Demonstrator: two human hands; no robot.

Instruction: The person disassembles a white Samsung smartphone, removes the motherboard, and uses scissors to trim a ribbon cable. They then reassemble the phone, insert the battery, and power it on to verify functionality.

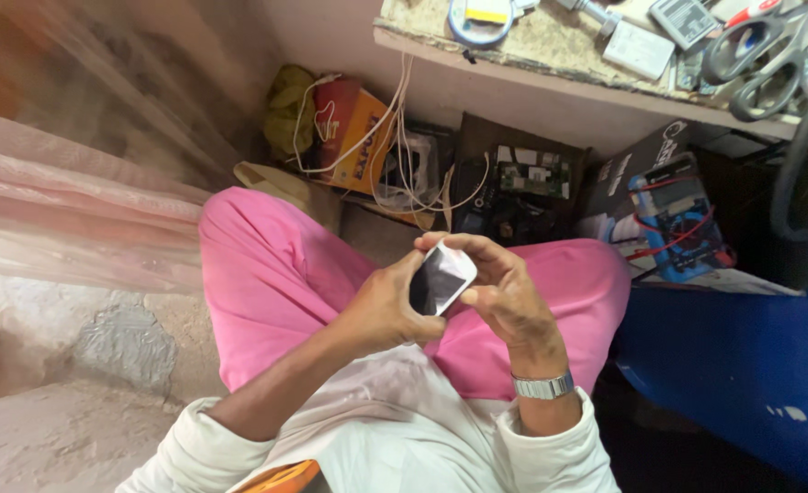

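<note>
While our left hand [381,306] and right hand [504,292] pinch the smartphone [440,278] by fingertips, fingers curled closed, any loosened pinch could drop it below.

One phone [440,278], two hands, one wristwatch [541,386], one pair of scissors [769,55].

We see our legs in bright pink trousers [267,274], the cloth smooth with soft folds at the knees. Our top is a cream-white long-sleeved shirt [376,429], its sleeves pushed up into bunched cuffs, leaving the forearms bare. On our right wrist sits a silver metal wristwatch band [543,387] with fine ribbed links. Our hands are bare, without rings or gloves.
</note>
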